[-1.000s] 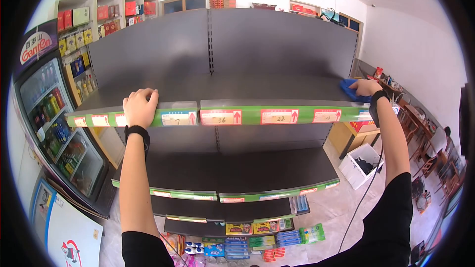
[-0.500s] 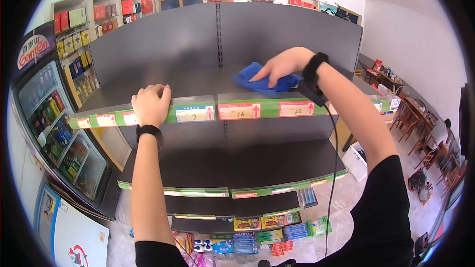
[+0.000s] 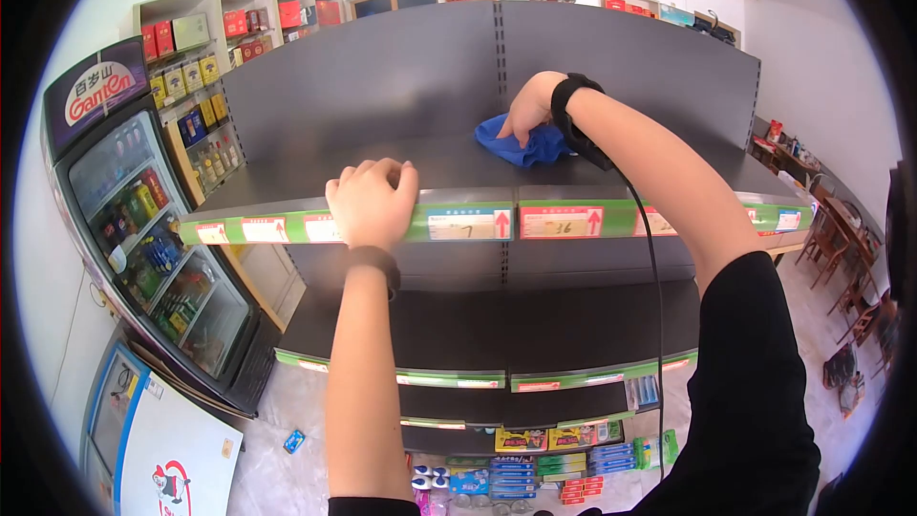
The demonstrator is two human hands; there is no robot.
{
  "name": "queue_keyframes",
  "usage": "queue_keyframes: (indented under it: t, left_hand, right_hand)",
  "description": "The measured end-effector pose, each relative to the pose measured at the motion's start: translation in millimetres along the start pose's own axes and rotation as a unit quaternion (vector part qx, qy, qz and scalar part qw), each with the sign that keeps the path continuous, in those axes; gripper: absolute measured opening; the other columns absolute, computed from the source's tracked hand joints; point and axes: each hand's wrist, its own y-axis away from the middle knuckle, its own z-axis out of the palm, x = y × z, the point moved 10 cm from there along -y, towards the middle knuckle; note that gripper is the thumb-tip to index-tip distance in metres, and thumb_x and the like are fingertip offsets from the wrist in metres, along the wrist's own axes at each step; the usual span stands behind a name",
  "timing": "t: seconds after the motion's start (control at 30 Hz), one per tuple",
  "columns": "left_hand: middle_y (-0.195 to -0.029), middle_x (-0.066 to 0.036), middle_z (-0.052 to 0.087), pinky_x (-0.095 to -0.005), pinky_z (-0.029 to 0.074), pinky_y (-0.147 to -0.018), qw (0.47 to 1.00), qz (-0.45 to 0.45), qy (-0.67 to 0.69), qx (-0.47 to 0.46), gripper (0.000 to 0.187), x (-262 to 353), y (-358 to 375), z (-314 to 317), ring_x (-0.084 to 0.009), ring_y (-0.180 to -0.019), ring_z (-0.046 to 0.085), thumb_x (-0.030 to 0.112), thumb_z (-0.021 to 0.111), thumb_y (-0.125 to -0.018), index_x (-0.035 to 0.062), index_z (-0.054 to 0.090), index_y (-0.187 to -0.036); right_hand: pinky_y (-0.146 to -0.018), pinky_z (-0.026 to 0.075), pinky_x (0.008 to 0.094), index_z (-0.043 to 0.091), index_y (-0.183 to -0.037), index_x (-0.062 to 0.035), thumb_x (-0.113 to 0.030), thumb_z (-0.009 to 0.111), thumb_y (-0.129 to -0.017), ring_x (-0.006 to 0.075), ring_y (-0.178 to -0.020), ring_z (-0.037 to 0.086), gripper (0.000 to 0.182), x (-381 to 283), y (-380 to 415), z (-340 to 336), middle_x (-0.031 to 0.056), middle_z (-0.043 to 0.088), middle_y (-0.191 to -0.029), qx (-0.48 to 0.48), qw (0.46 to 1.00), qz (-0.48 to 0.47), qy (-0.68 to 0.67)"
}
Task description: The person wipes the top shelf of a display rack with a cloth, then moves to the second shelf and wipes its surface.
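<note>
My right hand (image 3: 531,115) presses a crumpled blue cloth (image 3: 535,147) onto the dark top shelf (image 3: 430,164), near the upright seam of the grey back panel (image 3: 382,76). The fingers bend down into the cloth. At the shelf's front edge, left of the middle, my left hand (image 3: 371,201) rests over the green price strip (image 3: 406,226), its fingertips curled on the shelf surface. Nothing shows in that hand, but its palm is hidden. Black bands circle both wrists, and a cable hangs from the right one.
Lower shelves (image 3: 430,325) extend beneath, with boxed goods (image 3: 511,478) at the bottom. A drinks fridge (image 3: 143,229) and a white chest freezer (image 3: 181,449) stand at left. Wooden chairs (image 3: 831,248) are at right. A small blue packet (image 3: 294,440) lies on the floor.
The view has shifted left, so the shelf sits further right in it. The cloth has moved left along the shelf under my right hand and is more bunched. My left hand remains at the front edge.
</note>
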Motion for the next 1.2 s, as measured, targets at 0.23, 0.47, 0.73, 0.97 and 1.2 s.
queue_keyframes:
  t: [0.23, 0.47, 0.73, 0.97, 1.2]
  left_hand:
    - [-0.082, -0.003, 0.068, -0.0374, 0.036, -0.081, 0.999, 0.011, 0.018, 0.030, 0.032, -3.8, -0.9, 2.1, -0.0240, -0.083, 0.058, 0.036, 0.052, -0.083, 0.0113, 0.070, -0.076]
    - [-0.080, -0.004, 0.068, -0.0364, 0.036, -0.081, 0.999, 0.003, 0.019, 0.026, 0.032, -3.8, -0.4, 1.7, -0.0233, -0.083, 0.058, 0.036, 0.052, -0.083, 0.0118, 0.071, -0.076]
    - [-0.081, -0.001, 0.067, -0.0367, 0.036, -0.082, 1.000, -0.006, -0.001, 0.005, 0.031, -3.6, 0.9, 1.8, -0.0216, -0.086, 0.058, 0.035, 0.051, -0.085, 0.0120, 0.072, -0.081]
    - [-0.084, -0.002, 0.068, -0.0375, 0.036, -0.083, 0.999, 0.013, 0.001, 0.034, 0.032, -3.0, -0.1, 1.1, -0.0236, -0.086, 0.058, 0.037, 0.051, -0.084, 0.0130, 0.071, -0.078]
    - [-0.084, -0.003, 0.068, -0.0404, 0.038, -0.082, 0.999, 0.019, -0.009, 0.034, 0.031, 0.3, 0.0, -1.8, -0.0249, -0.087, 0.059, 0.035, 0.051, -0.084, 0.0122, 0.071, -0.079]
  right_hand:
    - [-0.107, 0.033, 0.0414, 0.034, -0.145, -0.0263, -0.026, 0.058, -0.083, 0.0321, -0.135, 0.036, 0.067, 14.0, -63.7, -22.8, 0.0154, 0.032, -0.150, -0.045, 0.995, 0.059, 0.064]
    - [-0.096, 0.044, 0.0388, 0.060, -0.123, -0.0066, -0.042, 0.063, -0.077, 0.0337, -0.115, 0.057, 0.058, -11.8, -49.1, -32.2, 0.0205, 0.055, -0.130, 0.108, 0.979, 0.114, 0.129]
    - [-0.092, 0.047, 0.0388, 0.064, -0.117, -0.0064, -0.037, 0.058, -0.078, 0.0306, -0.109, 0.061, 0.050, 16.8, -36.6, -24.6, 0.0185, 0.060, -0.122, 0.140, 0.979, 0.127, 0.075]
    - [-0.092, 0.047, 0.0400, 0.067, -0.111, -0.0076, -0.036, 0.053, -0.079, 0.0290, -0.109, 0.061, 0.045, 179.8, -1.2, 18.0, 0.0168, 0.062, -0.119, 0.096, 0.951, 0.286, 0.070]
    - [-0.092, 0.048, 0.0399, 0.066, -0.114, -0.0103, -0.035, 0.057, -0.079, 0.0295, -0.107, 0.062, 0.044, 336.2, 97.6, 92.9, 0.0151, 0.062, -0.120, 0.083, 0.908, 0.410, 0.032]
